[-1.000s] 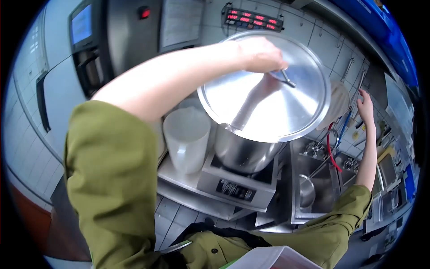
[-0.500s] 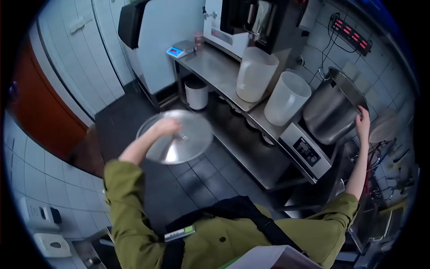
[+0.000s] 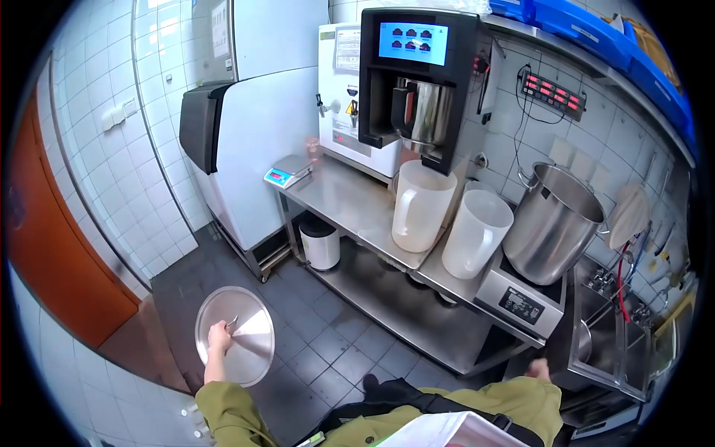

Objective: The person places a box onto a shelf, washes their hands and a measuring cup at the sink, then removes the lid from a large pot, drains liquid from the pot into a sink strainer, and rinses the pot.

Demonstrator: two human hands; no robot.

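Near left, the left hand [image 3: 218,338], fingers curled, holds a lid [image 3: 251,346]. How far the right hand [image 3: 538,369] opens, I cannot tell.

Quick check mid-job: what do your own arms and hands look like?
The left sleeve and right sleeve are plain olive green; the left one leaves the forearm bare. The left hand wears no glove; the right hand looks ungloved, though blurred.

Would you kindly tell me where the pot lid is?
In the head view, the pot lid is at lower left, in the left hand, above the tiled floor.
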